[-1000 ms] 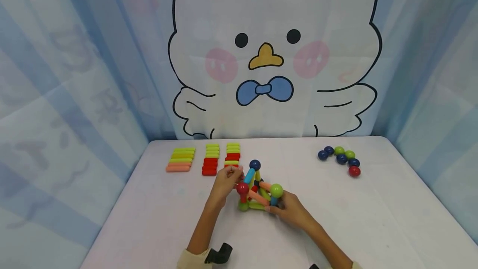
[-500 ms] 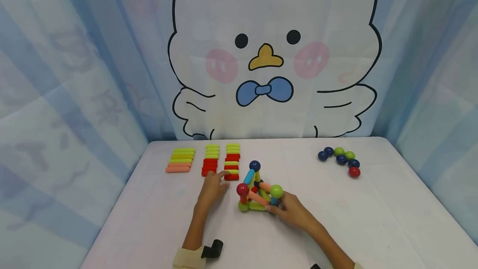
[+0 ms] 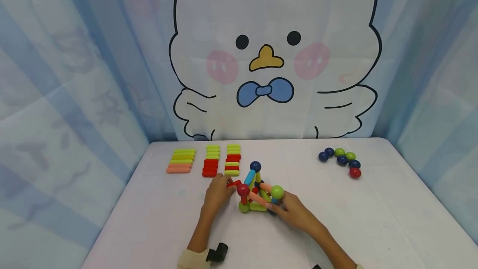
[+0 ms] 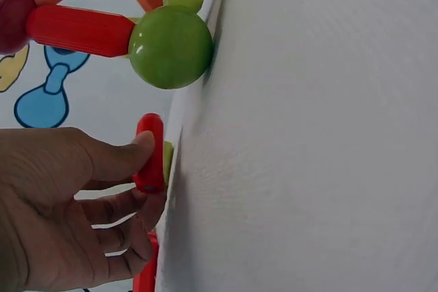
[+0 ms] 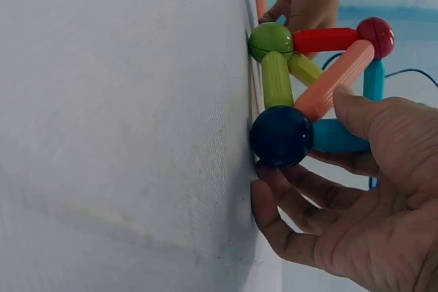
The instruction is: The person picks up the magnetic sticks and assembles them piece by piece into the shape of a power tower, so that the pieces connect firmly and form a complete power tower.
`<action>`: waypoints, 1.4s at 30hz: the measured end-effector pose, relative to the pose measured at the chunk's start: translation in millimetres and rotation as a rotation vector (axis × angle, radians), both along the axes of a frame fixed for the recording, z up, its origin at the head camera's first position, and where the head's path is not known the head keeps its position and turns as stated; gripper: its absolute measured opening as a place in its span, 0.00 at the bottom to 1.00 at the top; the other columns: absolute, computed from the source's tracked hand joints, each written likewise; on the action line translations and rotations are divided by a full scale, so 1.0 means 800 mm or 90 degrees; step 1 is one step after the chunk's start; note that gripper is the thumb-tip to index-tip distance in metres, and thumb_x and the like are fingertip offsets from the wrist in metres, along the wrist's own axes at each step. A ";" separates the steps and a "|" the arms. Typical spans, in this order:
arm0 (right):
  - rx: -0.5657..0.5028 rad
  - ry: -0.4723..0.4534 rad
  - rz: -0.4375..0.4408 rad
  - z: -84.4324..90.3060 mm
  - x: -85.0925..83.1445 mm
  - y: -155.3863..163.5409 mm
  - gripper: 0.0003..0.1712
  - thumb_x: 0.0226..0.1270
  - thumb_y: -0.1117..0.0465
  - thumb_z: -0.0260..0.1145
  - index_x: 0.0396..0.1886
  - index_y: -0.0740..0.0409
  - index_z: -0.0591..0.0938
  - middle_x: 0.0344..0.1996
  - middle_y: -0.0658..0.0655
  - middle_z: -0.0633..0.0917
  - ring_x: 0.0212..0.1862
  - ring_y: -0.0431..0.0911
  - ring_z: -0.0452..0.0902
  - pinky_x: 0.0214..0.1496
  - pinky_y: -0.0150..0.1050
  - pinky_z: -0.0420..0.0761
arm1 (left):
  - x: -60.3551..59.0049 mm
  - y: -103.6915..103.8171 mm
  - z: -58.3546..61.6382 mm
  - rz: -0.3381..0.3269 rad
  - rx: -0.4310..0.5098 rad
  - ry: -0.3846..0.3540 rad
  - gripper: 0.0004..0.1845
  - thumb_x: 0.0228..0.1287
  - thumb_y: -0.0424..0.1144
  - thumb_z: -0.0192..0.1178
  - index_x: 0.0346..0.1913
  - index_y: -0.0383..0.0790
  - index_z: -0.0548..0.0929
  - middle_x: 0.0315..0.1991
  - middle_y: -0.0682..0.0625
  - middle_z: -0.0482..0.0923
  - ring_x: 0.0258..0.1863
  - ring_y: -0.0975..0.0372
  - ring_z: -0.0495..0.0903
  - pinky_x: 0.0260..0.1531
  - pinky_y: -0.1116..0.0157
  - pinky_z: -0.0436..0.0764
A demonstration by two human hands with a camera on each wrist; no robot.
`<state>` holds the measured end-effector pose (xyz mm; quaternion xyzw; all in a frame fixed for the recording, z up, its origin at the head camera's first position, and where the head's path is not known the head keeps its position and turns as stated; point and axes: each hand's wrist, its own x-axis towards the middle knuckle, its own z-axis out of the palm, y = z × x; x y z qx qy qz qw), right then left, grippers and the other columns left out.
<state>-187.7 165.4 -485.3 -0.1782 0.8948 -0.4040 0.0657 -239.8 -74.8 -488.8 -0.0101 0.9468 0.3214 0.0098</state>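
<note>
- Head view: your left hand [image 3: 218,192] pinches a short red plastic stick [image 3: 234,183] with round ends, right beside the toy frame of smooth sticks and shiny balls [image 3: 259,190] in the middle of the white table [image 3: 373,219].
- Your right hand [image 3: 293,211] curls around the near low corner of the frame. I think holding it firm is wise, so the frame does not tip when the red stick comes close.
- Rows of spare green, red and orange sticks [image 3: 209,161] lie flat at the back left. A bunch of blue, green and red balls [image 3: 341,159] sits well apart at the back right.
- Left wrist view: your thumb and fingers [image 4: 130,162] squeeze the red stick [image 4: 150,154] close to the table. A glossy green ball [image 4: 171,47] joins a red stick and a green one just beside it. Bring the stick's end straight at a ball, I think, so it seats well.
- Right wrist view: your fingers [image 5: 308,223] wrap under a shiny dark blue ball [image 5: 282,136] and a light blue stick [image 5: 339,136], and your thumb presses an orange stick [image 5: 335,80]. The table cloth looks soft and a bit rough.
</note>
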 end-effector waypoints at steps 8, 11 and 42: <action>-0.005 -0.015 -0.050 0.006 0.003 0.000 0.29 0.63 0.50 0.69 0.58 0.63 0.77 0.46 0.55 0.85 0.41 0.42 0.77 0.44 0.38 0.83 | 0.003 -0.006 0.031 -0.011 0.324 0.018 0.15 0.67 0.43 0.62 0.51 0.39 0.80 0.44 0.44 0.83 0.44 0.53 0.80 0.44 0.63 0.83; -0.011 -0.004 -0.067 0.010 0.003 0.002 0.27 0.61 0.50 0.71 0.54 0.60 0.78 0.49 0.55 0.84 0.47 0.43 0.79 0.48 0.42 0.84 | 0.008 -0.007 0.049 -0.041 0.460 0.007 0.17 0.67 0.43 0.62 0.54 0.38 0.79 0.47 0.42 0.84 0.48 0.51 0.82 0.49 0.62 0.83; -0.115 0.194 0.058 0.019 -0.007 0.038 0.22 0.63 0.57 0.70 0.55 0.58 0.80 0.35 0.45 0.83 0.35 0.35 0.75 0.37 0.31 0.81 | 0.038 0.013 0.083 -0.338 0.103 0.095 0.17 0.60 0.47 0.67 0.51 0.47 0.87 0.39 0.52 0.70 0.42 0.63 0.70 0.32 0.75 0.77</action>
